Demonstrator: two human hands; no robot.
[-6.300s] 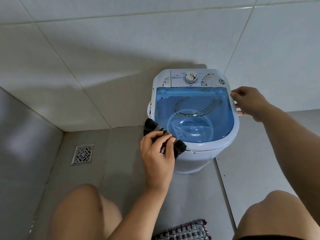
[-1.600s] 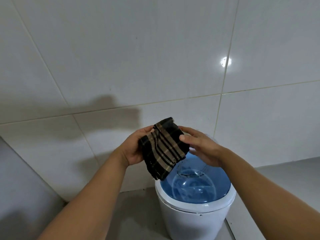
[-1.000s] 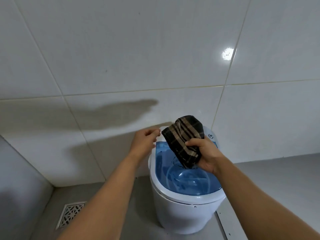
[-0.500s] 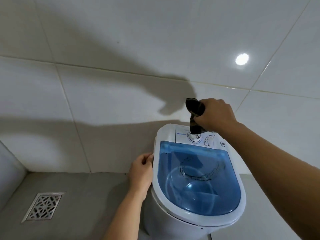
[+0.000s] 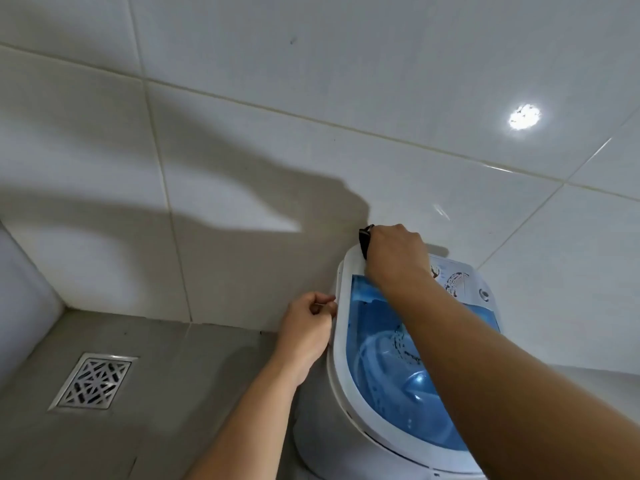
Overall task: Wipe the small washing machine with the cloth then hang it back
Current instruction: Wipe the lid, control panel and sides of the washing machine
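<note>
White wall tiles point(image 5: 311, 98) fill the upper part of our view, carrying a bright spot of reflected light point(image 5: 524, 116) and the broad shadows of our arms. Grey floor tiles point(image 5: 173, 393) meet them below, with a metal drain grate point(image 5: 92, 381) set near the floor's left edge.

We stand over the small washing machine point(image 5: 349, 403), which sits on the floor against the wall. Its rounded body runs with its long axis from the wall toward us, slanting from upper left to lower right in the picture, with the control panel point(image 5: 457, 277) at the wall end and the curved front nearest us. The translucent blue lid point(image 5: 377, 341) is shut; the tub beneath shows only dimly through it.

Our right hand point(image 5: 394, 252) is clenched around the cloth point(image 5: 363, 239) at the machine's back left corner. Only a dark sliver of fabric shows past our knuckles, so we cannot make out its pattern, nor whether it touches the white rim. Our right forearm crosses the lid and hides much of its right side, the panel's dial included. Our left hand point(image 5: 306, 329) is curled narrow against the machine's left edge, fingertips point(image 5: 327, 306) at the rim; whether they grip anything we cannot tell. The machine's base is cut off by the bottom of the frame.
</note>
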